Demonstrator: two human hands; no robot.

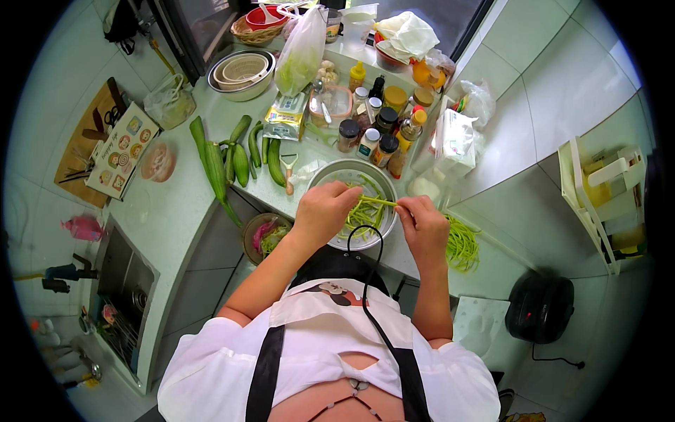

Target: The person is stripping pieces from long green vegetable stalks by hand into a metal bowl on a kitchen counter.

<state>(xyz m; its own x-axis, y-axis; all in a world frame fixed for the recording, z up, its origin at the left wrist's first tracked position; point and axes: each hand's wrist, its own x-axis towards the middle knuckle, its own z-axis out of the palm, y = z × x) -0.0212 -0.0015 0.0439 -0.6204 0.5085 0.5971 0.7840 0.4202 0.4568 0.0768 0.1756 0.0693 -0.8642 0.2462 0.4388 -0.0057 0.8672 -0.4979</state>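
My left hand (325, 212) and my right hand (426, 226) are both over a round metal basin (344, 164). Stretched between them is a thin green bean (378, 202), its ends pinched in the closed fingers of each hand. Short pieces of green bean (362, 214) lie scattered in the basin under my hands. To the right of my right hand, a heap of long uncut green beans (462, 245) rests on the counter. A peeler (289, 176) with a wooden handle lies to the left of the basin. A black cable hangs across the basin's near rim.
Green gourds (240, 163) lie left on the counter (169, 148). Seasoning jars (368, 143) crowd behind the basin. A bowl of scraps (252, 243) is below my left forearm. A sink (125, 281) is far left; a black appliance (539, 307) stands right.
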